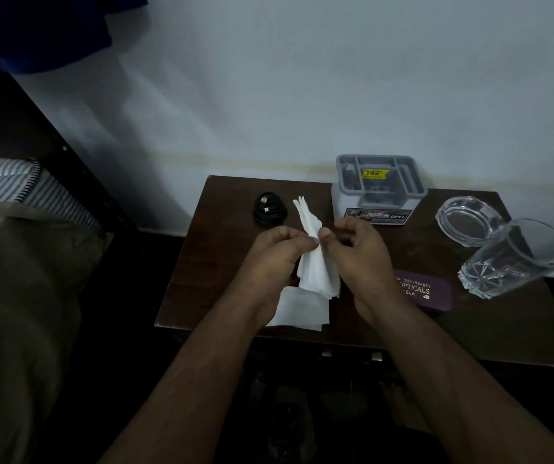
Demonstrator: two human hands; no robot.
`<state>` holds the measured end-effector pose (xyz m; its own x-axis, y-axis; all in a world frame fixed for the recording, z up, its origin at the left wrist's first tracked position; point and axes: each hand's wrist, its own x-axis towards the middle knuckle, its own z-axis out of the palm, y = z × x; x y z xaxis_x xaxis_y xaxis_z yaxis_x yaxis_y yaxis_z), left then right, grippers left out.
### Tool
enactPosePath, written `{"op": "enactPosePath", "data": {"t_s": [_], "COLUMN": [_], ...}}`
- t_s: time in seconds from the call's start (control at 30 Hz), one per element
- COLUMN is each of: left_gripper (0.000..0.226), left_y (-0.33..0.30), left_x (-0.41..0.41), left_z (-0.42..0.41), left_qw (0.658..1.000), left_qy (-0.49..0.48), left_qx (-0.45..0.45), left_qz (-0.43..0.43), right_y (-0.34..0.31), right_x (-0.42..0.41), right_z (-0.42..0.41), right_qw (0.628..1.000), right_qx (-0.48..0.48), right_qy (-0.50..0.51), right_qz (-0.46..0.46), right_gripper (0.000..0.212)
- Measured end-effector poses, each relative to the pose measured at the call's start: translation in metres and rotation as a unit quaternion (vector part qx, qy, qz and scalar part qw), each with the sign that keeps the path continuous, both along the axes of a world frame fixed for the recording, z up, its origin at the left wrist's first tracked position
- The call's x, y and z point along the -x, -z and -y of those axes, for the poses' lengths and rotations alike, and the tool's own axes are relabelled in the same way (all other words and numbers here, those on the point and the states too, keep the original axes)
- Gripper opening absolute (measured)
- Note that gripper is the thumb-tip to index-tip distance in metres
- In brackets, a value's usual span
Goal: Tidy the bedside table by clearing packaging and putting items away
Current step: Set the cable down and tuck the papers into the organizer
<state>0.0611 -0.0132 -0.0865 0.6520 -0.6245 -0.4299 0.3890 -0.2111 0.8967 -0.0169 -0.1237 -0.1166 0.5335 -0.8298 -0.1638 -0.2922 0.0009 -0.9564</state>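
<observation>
Both hands, left hand (277, 251) and right hand (357, 249), pinch the white tissue (315, 262) above the desk (469, 329), apparently folding it; next, probably, stowing it in the grey organizer (381, 189).

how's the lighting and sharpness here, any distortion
Head view: dim, the floor below the bedside table nearly black; wide-angle bending tilts the drinking glass at the right edge; both hands and the white paper look slightly soft; the organizer label stays readable.
</observation>
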Motion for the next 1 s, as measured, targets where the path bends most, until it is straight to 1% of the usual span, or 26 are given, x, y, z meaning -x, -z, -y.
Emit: {"op": "enactPosePath", "data": {"t_s": [0.07, 0.1, 0.17, 0.2, 0.23, 0.3, 0.4, 0.5, 0.63, 0.73, 0.8, 0.87, 0.93, 1.0], "left_gripper": [0.006, 0.014, 0.036, 0.042, 0.043, 0.037, 0.024, 0.007, 0.011, 0.010, 0.010, 0.012, 0.010, 0.007], "left_y": [-0.001, -0.002, -0.004, -0.005, -0.005, -0.005, 0.003, 0.009, 0.006, -0.001, -0.005, -0.008, -0.008, -0.008], "left_x": [0.000, 0.001, 0.002, 0.002, 0.002, 0.000, -0.004, -0.005, -0.007, -0.010, -0.015, -0.019, -0.022, -0.024], "left_z": [0.002, 0.002, 0.002, 0.002, 0.002, 0.003, 0.003, 0.002, 0.000, -0.004, -0.009, -0.015, -0.020, -0.024], "left_qw": [0.999, 0.998, 0.995, 0.993, 0.992, 0.990, 0.994, 0.995, 0.992, 0.987, 0.975, 0.963, 0.955, 0.950], "left_qy": [-0.001, -0.004, -0.002, 0.004, 0.003, -0.018, -0.062, -0.082, -0.120, -0.163, -0.219, -0.267, -0.296, -0.311], "left_qx": [0.028, 0.040, 0.059, 0.066, 0.072, 0.072, 0.034, 0.032, 0.013, -0.008, -0.018, -0.012, -0.005, 0.002], "left_qz": [-0.040, -0.055, -0.080, -0.093, -0.105, -0.120, -0.077, -0.052, -0.037, 0.003, 0.039, 0.040, 0.028, 0.027], "right_y": [-0.001, -0.001, -0.003, -0.005, -0.006, -0.008, -0.009, -0.009, -0.009, -0.006, -0.003, -0.001, -0.001, -0.001], "right_x": [-0.002, -0.002, -0.001, 0.000, 0.001, 0.003, 0.003, 0.002, -0.001, -0.002, 0.000, 0.003, 0.004, 0.003], "right_z": [0.001, 0.001, 0.001, 0.001, 0.001, 0.001, -0.001, -0.005, -0.007, -0.009, -0.010, -0.012, -0.016, -0.024], "right_qw": [0.999, 0.998, 0.998, 0.999, 0.999, 0.999, 0.998, 0.997, 0.995, 0.991, 0.981, 0.964, 0.937, 0.896], "right_qx": [-0.046, -0.057, -0.046, -0.028, -0.011, 0.006, 0.018, 0.057, 0.084, 0.111, 0.150, 0.190, 0.235, 0.284], "right_qy": [-0.010, -0.017, -0.028, -0.032, -0.035, -0.040, -0.048, -0.057, -0.060, -0.077, -0.107, -0.155, -0.214, -0.277], "right_qz": [0.010, 0.011, 0.011, 0.010, 0.011, 0.019, 0.022, 0.016, 0.008, -0.017, -0.055, -0.103, -0.148, -0.201], "right_gripper": [0.034, 0.033, 0.030, 0.030, 0.031, 0.033, 0.036, 0.033, 0.028, 0.027, 0.025, 0.018, 0.013, 0.010]}}
